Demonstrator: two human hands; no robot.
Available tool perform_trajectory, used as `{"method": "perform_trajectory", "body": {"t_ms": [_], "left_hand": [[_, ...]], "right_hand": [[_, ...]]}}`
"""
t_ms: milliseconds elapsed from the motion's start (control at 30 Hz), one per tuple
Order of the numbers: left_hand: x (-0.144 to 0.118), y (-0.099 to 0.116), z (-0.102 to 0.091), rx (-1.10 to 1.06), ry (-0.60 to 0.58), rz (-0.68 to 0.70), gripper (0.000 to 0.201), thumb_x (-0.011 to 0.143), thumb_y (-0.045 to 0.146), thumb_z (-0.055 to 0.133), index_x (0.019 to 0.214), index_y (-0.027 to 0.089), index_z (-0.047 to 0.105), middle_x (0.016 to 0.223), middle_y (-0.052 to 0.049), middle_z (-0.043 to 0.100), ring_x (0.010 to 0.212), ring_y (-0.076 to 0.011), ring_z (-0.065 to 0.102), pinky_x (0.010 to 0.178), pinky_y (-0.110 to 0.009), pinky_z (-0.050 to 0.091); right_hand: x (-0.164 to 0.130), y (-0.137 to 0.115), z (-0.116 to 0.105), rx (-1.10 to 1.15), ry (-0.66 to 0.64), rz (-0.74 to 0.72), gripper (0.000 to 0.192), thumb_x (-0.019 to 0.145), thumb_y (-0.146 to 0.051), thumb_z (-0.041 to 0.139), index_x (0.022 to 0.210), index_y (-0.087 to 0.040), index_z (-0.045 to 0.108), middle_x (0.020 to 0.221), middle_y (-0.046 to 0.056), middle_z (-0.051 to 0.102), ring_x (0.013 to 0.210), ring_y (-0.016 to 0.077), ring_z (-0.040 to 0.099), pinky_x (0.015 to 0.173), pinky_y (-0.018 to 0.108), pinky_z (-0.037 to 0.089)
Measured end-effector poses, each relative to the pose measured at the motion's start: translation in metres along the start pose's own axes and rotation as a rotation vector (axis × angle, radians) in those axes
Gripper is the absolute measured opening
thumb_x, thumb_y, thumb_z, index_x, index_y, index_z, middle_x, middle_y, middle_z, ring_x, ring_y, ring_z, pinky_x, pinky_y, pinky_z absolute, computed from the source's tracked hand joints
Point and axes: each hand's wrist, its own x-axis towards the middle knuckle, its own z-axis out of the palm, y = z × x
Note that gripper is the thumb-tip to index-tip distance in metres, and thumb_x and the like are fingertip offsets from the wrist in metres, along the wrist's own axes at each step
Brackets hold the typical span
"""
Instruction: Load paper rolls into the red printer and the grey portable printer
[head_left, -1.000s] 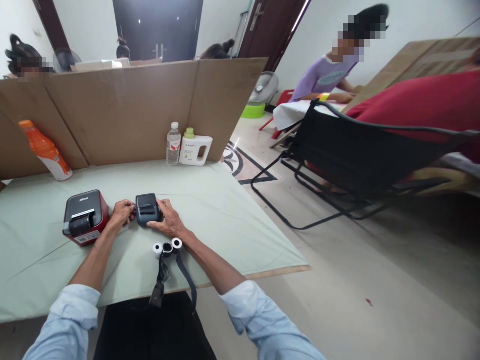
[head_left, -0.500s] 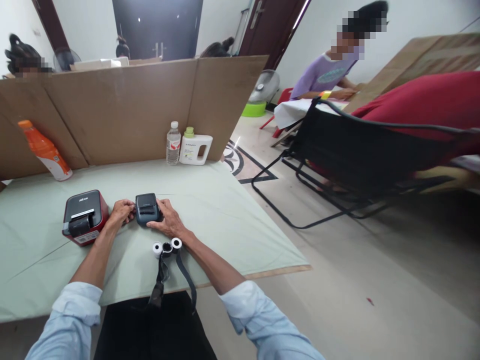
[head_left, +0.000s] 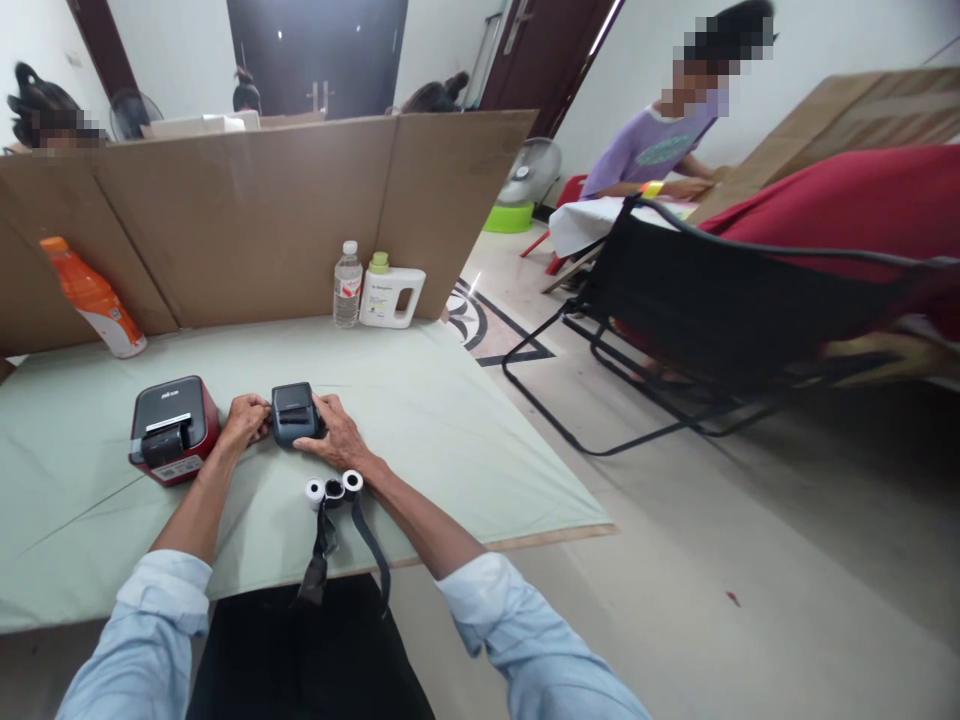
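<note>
Nearest us, our pale blue sleeves (head_left: 142,630) are rolled back above black trousers (head_left: 300,660). Two dark strips (head_left: 370,548) trail from a little row of rolls (head_left: 314,491), white at both ends and dark in the middle, and hang over the near edge of the green-covered tabletop (head_left: 480,450).

Just beyond the rolls we have the small dark device (head_left: 291,428) flat on the tabletop. Our right hand (head_left: 339,436) holds it by its right side, the thumb along the near edge. Our left hand (head_left: 246,422) is narrow, fingers curled in at the device's left edge; we cannot tell whether they pinch anything. Just left of that hand sits a red and black boxy machine (head_left: 177,432).

Farther back, we see an orange bottle (head_left: 96,305) leaning against the cardboard partition (head_left: 247,225), and a clear bottle (head_left: 347,288) upright beside a white jug (head_left: 385,298) with a green cap. Past the tabletop, to our right, stands a black folding chair (head_left: 720,310); behind it a person in a purple shirt (head_left: 637,155) sits working.
</note>
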Motion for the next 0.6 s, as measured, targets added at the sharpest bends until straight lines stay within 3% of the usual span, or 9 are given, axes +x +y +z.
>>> {"method": "perform_trajectory", "body": {"t_ms": [600], "left_hand": [[-0.0012,-0.0022,-0.0011,-0.056,-0.009,0.007,0.010,0.074,0.017,0.071,0.077,0.016,0.061,0.061,0.001,0.064,0.043,-0.0090,0.055,0.039,-0.016,0.038]], "right_hand": [[0.0015,-0.0017,0.0000,-0.019,0.008,0.005,0.093,0.076,-0.048,0.086,0.157,-0.026,0.044,0.129,0.009,0.053,0.112,0.0256,0.060,0.098,0.040,0.056]]}}
